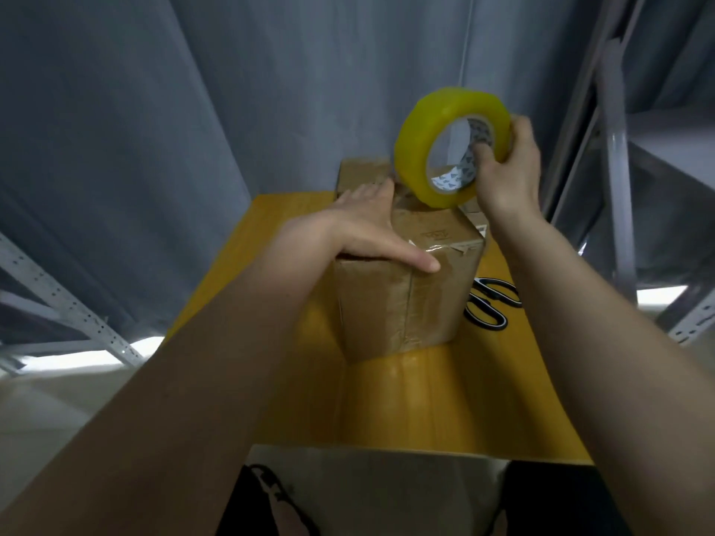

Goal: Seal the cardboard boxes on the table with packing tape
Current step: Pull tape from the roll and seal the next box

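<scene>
At the bottom of the frame I see the near edge of the yellow table point(406, 400), and just past it, in the middle, the tall box point(402, 295) I'm working on, standing upright with old tape creased down its front seam.

My left hand point(371, 230) lies flat on the box top, fingers straight and spread toward the far side, thumb reaching across the near edge. It holds nothing; I judge it is there to pin the flaps down and keep the box from sliding while tape goes on.

To the right of the box, at centre right, a pair of black scissors point(489, 303) lies on the table, close by, presumably for cutting the strip.

Further up, my right hand point(507, 164) grips the yellow tape roll point(450, 145), fingers hooked through the core and thumb around the outer rim. The roll stands on edge, its lower rim at the far end of the box top, a fair spot to start or run a strip.

Behind, in the upper middle, a second box point(361, 174) sits partly hidden.
</scene>
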Available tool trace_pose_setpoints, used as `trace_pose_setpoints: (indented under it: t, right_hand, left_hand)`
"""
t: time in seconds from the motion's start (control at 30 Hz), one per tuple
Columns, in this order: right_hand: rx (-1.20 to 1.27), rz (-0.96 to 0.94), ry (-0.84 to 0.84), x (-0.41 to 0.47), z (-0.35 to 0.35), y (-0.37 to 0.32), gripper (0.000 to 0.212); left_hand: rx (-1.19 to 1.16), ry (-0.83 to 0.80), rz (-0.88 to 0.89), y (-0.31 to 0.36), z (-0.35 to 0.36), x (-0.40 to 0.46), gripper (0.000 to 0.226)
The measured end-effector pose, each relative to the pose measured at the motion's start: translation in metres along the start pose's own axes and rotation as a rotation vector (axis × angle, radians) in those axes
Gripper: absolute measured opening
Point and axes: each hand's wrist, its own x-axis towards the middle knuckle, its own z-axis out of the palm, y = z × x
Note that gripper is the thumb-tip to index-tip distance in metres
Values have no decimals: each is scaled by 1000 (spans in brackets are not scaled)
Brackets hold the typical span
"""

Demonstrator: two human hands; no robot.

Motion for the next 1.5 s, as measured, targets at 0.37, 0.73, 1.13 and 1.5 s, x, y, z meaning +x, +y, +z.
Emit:
trace_pose_setpoints:
  t: [0.37, 0.73, 1.13, 1.5]
  right_hand:
    - [353, 403, -207, 1, 13, -14, 15]
    - [273, 289, -148, -4, 21, -12, 23]
    - [154, 226, -169, -7, 25, -15, 12]
    - [177, 240, -361, -15, 14, -13, 6]
  left_hand:
    - [15, 131, -32, -6, 10, 0, 136]
    - [-785, 312, -72, -1, 3, 3, 94]
    - [-951, 923, -205, 27, 3, 29, 17]
    - [-1264, 995, -175, 24, 6, 27, 23]
